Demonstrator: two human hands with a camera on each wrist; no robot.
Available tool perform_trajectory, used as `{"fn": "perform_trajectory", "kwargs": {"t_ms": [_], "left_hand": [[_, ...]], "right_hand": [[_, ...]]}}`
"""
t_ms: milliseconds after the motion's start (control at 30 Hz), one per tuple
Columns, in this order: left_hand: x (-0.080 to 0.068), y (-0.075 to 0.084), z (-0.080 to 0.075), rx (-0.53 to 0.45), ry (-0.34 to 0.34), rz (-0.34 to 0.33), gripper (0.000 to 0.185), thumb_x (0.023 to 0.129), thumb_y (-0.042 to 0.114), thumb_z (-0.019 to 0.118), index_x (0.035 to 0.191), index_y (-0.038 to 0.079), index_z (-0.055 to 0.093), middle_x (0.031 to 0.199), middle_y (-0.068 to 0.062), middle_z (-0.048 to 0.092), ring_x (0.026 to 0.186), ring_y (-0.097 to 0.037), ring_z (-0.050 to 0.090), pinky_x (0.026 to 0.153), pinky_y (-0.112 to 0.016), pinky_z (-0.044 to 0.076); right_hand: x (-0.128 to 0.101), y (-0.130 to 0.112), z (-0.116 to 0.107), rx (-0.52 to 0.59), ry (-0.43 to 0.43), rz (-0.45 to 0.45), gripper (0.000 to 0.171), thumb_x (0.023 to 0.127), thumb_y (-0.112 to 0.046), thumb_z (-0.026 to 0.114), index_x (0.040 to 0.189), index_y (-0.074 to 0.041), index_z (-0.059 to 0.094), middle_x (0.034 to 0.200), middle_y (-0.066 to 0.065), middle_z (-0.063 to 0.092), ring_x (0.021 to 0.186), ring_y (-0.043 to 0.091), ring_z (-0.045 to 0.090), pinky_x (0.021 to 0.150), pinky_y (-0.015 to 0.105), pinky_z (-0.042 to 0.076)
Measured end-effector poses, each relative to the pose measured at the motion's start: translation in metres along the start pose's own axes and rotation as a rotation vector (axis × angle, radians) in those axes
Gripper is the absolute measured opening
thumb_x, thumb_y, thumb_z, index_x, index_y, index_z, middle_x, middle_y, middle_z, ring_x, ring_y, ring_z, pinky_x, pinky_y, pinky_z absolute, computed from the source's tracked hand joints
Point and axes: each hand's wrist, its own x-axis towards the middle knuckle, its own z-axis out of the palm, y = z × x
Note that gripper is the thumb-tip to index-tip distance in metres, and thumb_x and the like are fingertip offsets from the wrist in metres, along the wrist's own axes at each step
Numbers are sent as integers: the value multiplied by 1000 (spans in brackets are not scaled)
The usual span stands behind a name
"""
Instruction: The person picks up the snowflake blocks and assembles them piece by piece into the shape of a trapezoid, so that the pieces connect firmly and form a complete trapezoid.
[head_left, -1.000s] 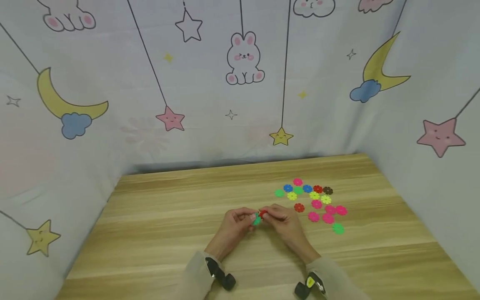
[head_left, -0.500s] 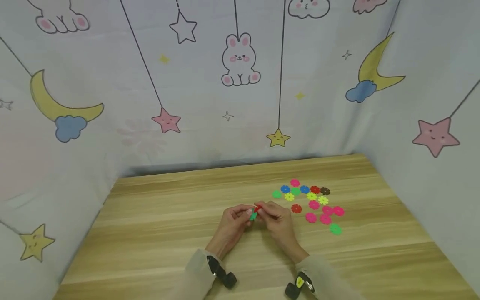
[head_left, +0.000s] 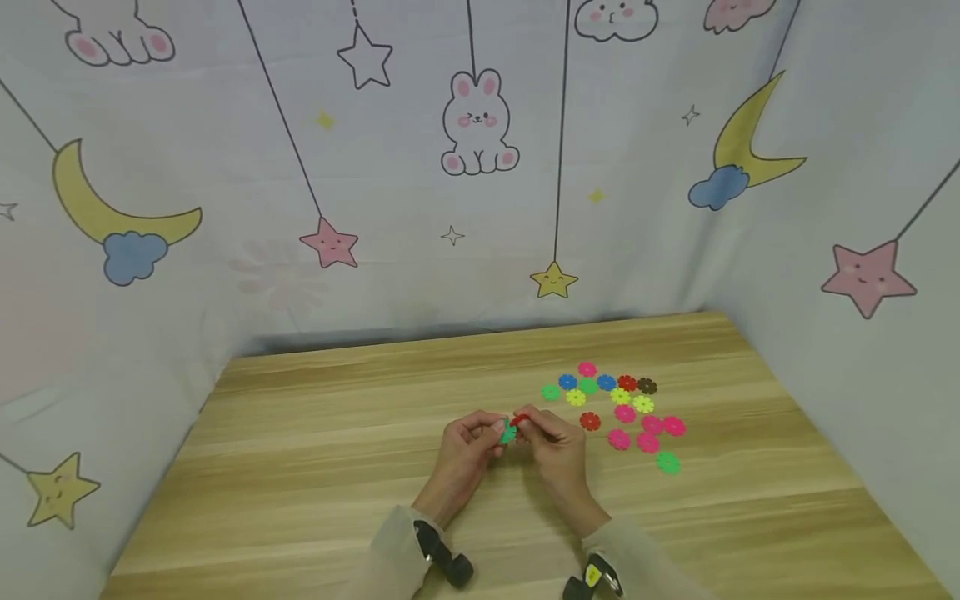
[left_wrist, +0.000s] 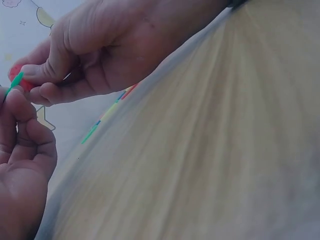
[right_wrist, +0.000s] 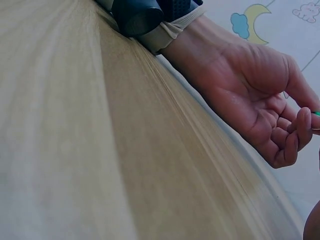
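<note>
My left hand [head_left: 467,454] pinches a green notched plastic disc [head_left: 509,433] between thumb and fingers, above the middle of the table. Against its upper right edge, my right hand [head_left: 557,446] pinches a red notched disc [head_left: 519,418], seen nearly edge-on. In the left wrist view the green disc [left_wrist: 16,80] is a thin sliver overlapping the red disc [left_wrist: 16,70]; whether their notches are joined I cannot tell. The right wrist view shows the left hand [right_wrist: 255,100] with its outer fingers curled, and just a bit of green at the frame's edge.
Several loose notched discs lie flat on the wooden table [head_left: 315,467], right of the hands: pink [head_left: 625,413], blue [head_left: 567,382], yellow [head_left: 642,404], green [head_left: 668,462], red [head_left: 590,421] and brown [head_left: 647,385]. A printed cloth [head_left: 405,183] hangs behind the table and along its sides.
The right hand has moved left, nearer the left hand, bringing the red disc up to the green one. The red disc has turned closer to edge-on. The head view has shifted slightly.
</note>
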Motion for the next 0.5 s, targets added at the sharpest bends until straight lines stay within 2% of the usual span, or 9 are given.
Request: {"fn": "perform_trajectory", "kwargs": {"t_ms": [100, 200, 333, 433, 500], "left_hand": [[0, -1, 0, 2, 1, -5, 17, 96, -4, 61, 93, 8, 72, 87, -2, 73, 66, -6, 60, 60, -15, 51], [0, -1, 1, 0, 4, -13, 15, 96, -4, 61, 94, 6, 72, 88, -4, 73, 66, -6, 59, 60, -15, 50], [-1, -2, 3, -12, -1, -20, 17, 97, -4, 60, 93, 7, 72, 89, -3, 73, 67, -6, 59, 60, -15, 49], [-2, -2, 3, -14, 2, -19, 18, 97, -4, 60, 93, 8, 72, 89, -3, 73, 68, -5, 60, 60, -14, 49], [-3, -3, 2, 1, 29, -20, 14, 97, -3, 61, 94, 6, 72, 88, -2, 73, 68, -6, 61, 61, -15, 50]], "right_hand": [[-1, -1, -1, -13, -3, 8, 14, 87, 15, 67, 100, 18, 70, 80, 27, 68, 63, 21, 65, 58, 30, 58], [0, -5, -2, -72, -5, 22, 15, 86, 14, 68, 100, 18, 70, 82, 26, 69, 64, 21, 66, 59, 32, 58], [0, -7, -1, -152, -15, 29, 13, 87, 12, 68, 99, 15, 72, 79, 21, 70, 64, 30, 64, 61, 29, 57], [-2, -3, 0, -160, -20, 41, 14, 88, 12, 67, 100, 14, 73, 79, 21, 70, 64, 36, 62, 61, 28, 57], [-3, -1, 0, -150, -36, 63, 15, 88, 12, 67, 102, 15, 72, 82, 23, 71, 65, 38, 62, 61, 30, 57]]}}
